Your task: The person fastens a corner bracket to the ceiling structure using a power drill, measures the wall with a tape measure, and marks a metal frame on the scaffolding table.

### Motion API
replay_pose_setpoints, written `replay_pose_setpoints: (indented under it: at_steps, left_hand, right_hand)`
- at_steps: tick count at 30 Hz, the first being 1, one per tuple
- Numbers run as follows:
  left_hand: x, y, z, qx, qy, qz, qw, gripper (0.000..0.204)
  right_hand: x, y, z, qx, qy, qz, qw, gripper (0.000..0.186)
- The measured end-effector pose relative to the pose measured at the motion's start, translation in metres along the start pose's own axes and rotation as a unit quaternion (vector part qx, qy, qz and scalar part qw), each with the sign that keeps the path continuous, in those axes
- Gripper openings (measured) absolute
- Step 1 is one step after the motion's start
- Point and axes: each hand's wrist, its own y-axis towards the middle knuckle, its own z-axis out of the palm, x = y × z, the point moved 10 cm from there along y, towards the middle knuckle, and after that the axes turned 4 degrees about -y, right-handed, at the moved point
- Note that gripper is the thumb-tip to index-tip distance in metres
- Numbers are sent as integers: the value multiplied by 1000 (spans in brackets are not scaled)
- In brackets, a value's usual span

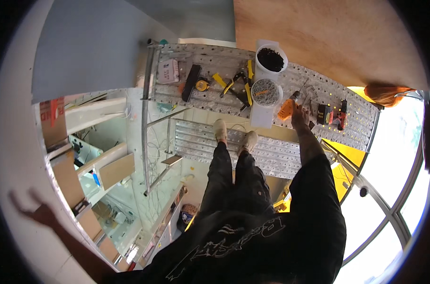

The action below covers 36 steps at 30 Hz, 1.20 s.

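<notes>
My right hand (299, 119) is closed on an orange-and-black cordless drill (286, 109) at the right half of the raised scaffold plank (214, 105). The drill's bit points away from me. Out at the far left, my left hand (40, 214) is raised with its fingers spread, blurred, in front of the white wall; whether it touches the wall I cannot tell. Left of the drill stand a white tub (280, 91) of silver screws and a white bucket (271, 72) of black screws. To its right lie a dark battery pack (325, 114) and a red-and-black power tool (341, 115).
Yellow-handled hand tools (249, 85), a tape measure (202, 84), a long black tool (191, 83) and a white box (168, 71) lie on the plank. I stand on a lower plank (189, 137). Left are steel frame tubes (146, 137) and a drop to the room below; windows (394, 142) are right.
</notes>
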Motion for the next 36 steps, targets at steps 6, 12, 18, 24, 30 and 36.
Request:
replay_pose_setpoints:
  at_steps: [6, 12, 18, 24, 30, 36]
  left_hand:
    - [-359, -197, 299, 410, -451, 121, 783, 50]
    - [-485, -298, 386, 478, -545, 51, 687, 41]
    - [-501, -422, 323, 660, -535, 34, 527, 42]
    - [-411, -525, 286, 769, -408, -86, 484, 40]
    - [-399, -566, 249, 781, -377, -149, 475, 43]
    - [-475, -513, 230, 734, -475, -167, 456, 44]
  right_hand:
    - [-39, 18, 18, -160, 97, -27, 982, 67]
    - [-9, 29, 28, -150, 193, -38, 969, 78]
    - [-65, -8, 19, -235, 188, -10, 954, 71]
    - [-98, -84, 52, -204, 375, 107, 898, 71]
    - [-2, -201, 225, 143, 312, 34, 939, 61]
    - [69, -297, 233, 273, 365, -69, 887, 66]
